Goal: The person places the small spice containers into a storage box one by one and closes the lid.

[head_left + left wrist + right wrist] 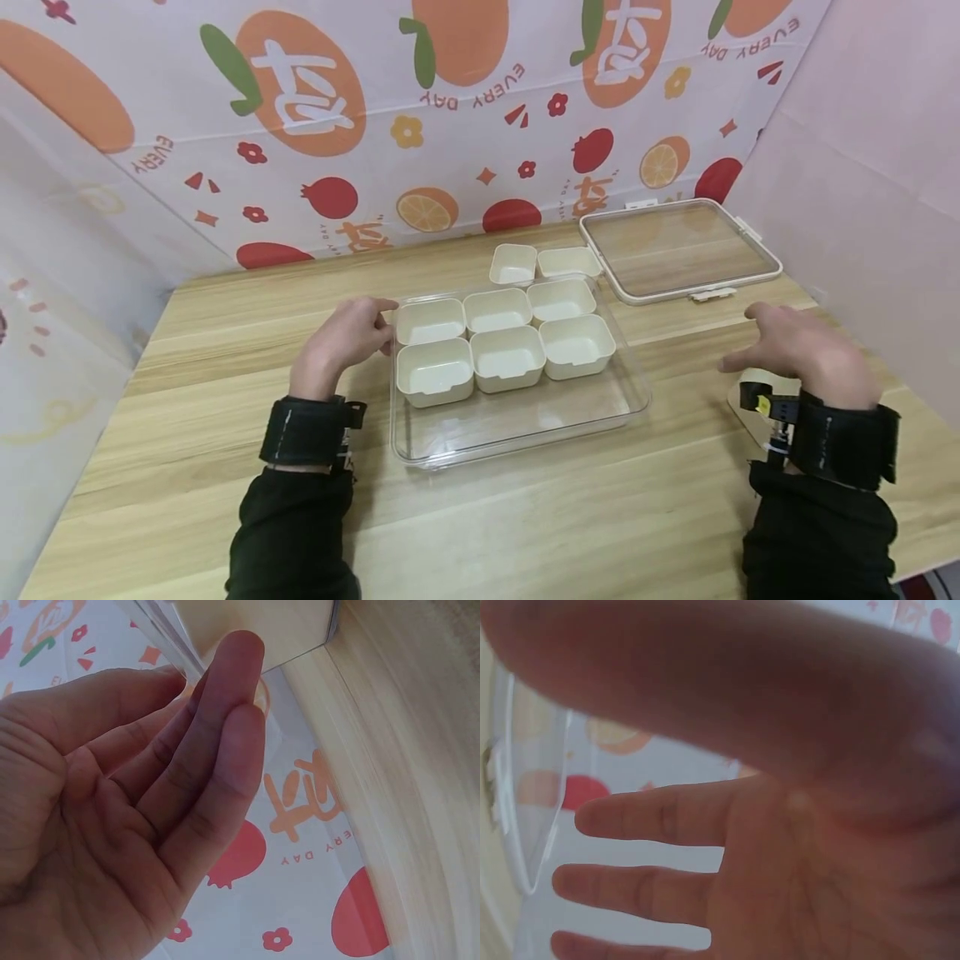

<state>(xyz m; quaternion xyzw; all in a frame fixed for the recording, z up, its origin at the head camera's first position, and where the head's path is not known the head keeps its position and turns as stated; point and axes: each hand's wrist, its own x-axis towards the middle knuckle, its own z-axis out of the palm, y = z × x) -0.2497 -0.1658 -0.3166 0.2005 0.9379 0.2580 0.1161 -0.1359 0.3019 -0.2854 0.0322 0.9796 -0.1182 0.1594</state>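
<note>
Beside the left edge of a clear plastic tray [517, 440], my left hand [347, 340] has its fingers loosely bent, with fingertips touching the rim. Cream bins fill the tray's back and middle in two rows, among them a front left bin [435, 372] and a front right bin [577, 346]. The left wrist view shows the left fingers [238, 742] against the clear wall. Over at the right, my right hand [806, 346] hovers with fingers spread, holding nothing. Partly hidden beneath it is another cream bin [752, 415].
Behind the tray stand two more cream bins, a small square one [513, 263] and a wider one [570, 262]. A clear lid with a cream frame [678, 293] lies at the back right near the wall. Printed cloth [450, 158] hangs behind the wooden table [225, 400].
</note>
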